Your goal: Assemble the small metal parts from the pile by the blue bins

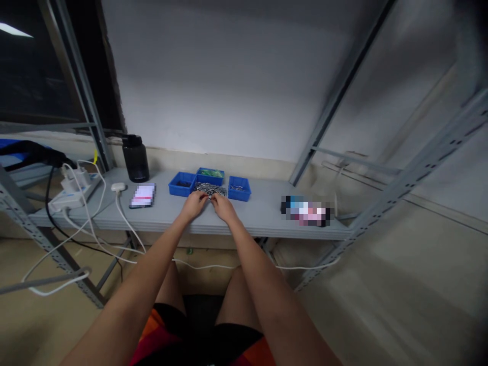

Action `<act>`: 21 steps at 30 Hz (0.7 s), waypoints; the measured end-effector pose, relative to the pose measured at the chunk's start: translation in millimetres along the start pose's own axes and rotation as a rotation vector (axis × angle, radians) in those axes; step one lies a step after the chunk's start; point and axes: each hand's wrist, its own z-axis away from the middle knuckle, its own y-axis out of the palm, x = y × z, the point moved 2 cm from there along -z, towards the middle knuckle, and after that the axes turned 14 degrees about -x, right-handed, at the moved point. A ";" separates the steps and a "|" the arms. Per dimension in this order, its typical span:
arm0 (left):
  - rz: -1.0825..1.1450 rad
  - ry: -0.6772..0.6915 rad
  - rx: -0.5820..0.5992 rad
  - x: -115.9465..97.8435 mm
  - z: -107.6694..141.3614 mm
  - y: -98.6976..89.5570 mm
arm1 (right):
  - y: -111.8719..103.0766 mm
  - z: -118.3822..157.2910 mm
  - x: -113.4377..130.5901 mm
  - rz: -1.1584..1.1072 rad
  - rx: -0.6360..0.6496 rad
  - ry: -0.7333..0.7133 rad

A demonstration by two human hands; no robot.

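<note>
Both my hands meet at the front of a pile of small shiny metal parts [211,189] on the grey shelf. My left hand [195,203] has its fingertips pinched together, and my right hand [223,206] pinches close against it. Between the fingertips is a tiny piece, too small to name. Left of the pile stands a blue tray [174,190] with dark small parts in it. Behind it, another blue tray [209,180] holds green-looking items. To the right, a third blue tray [240,196] contains a few thin metal pieces.
A black bottle [136,160] stands at the back left, with a lit phone [143,195] before it. Farther left lie a white power strip [76,195] and loose cables. A blurred-out device [306,210] lies on the right. Metal shelf posts [339,96] rise at both ends.
</note>
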 end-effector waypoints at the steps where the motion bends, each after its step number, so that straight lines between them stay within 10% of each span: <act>1: -0.015 0.007 0.004 -0.8 0.2 0.1 | 0.0 -0.2 0.2 -0.005 0.000 0.011; 12: -0.398 -0.084 -0.394 10.7 -24.9 -42.6 | 2.9 -0.8 0.8 0.082 -0.031 0.035; 21: -0.295 0.093 -0.124 -1.3 -21.6 -25.5 | 18.5 -6.1 -4.8 0.241 0.048 -0.070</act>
